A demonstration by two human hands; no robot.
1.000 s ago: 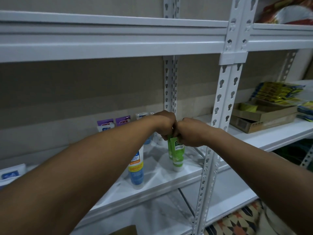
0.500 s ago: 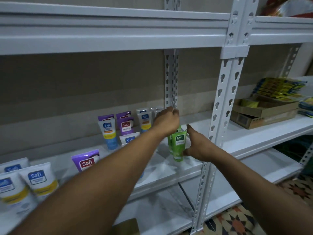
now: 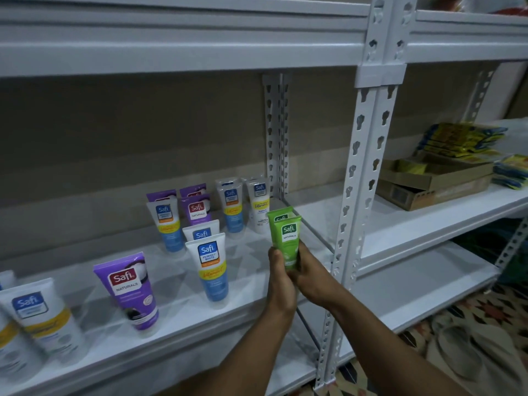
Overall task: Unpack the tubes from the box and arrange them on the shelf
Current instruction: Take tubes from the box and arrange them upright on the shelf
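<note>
The left hand (image 3: 281,284) and right hand (image 3: 311,278) held the green tube (image 3: 287,241).
Both hands' fingers curled round its bottom, at the front right of the white shelf (image 3: 178,310). I thought a bump could tip the other green tube (image 3: 277,217) just behind it, or this one could slip off the edge. A brown box (image 3: 428,192) sat on the next shelf, over a patterned floor (image 3: 485,310).

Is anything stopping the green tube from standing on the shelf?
Nothing visible is. The left hand and right hand hold the front green plastic tube over the white metal shelf. A second green tube stands close behind it, and a white-and-blue tube stands apart to its left. The held tube's bottom is hidden.
</note>
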